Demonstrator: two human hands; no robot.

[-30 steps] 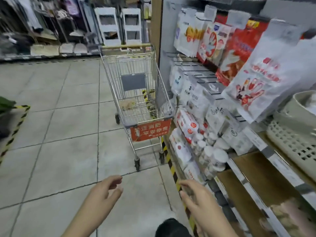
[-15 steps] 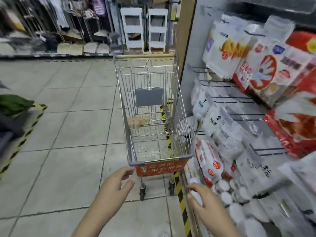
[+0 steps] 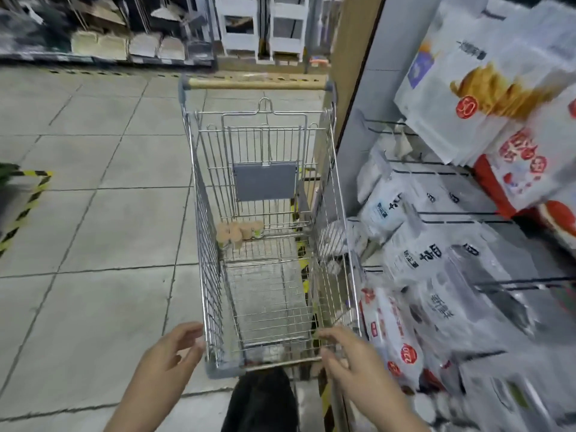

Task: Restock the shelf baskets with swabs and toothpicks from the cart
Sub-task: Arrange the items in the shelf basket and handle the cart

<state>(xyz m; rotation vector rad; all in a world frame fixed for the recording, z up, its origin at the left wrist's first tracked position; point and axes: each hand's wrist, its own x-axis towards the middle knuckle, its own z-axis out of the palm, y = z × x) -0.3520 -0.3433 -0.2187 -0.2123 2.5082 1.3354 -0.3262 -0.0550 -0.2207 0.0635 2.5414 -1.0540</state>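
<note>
the shelf (image 3: pixel 467 244) along the right carries white packets. the cart (image 3: pixel 265 307) stands beside it, a cluster of small tan-lidded jars (image 3: pixel 240 233) at its far left corner. both hands, left hand (image 3: pixel 170 353) and right hand (image 3: pixel 349 360), reach its near edge, fingers relaxed, gripping nothing.

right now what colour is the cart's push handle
Light wood-tan, with grey end caps, on the cart's push handle; the head view shows it.
</note>
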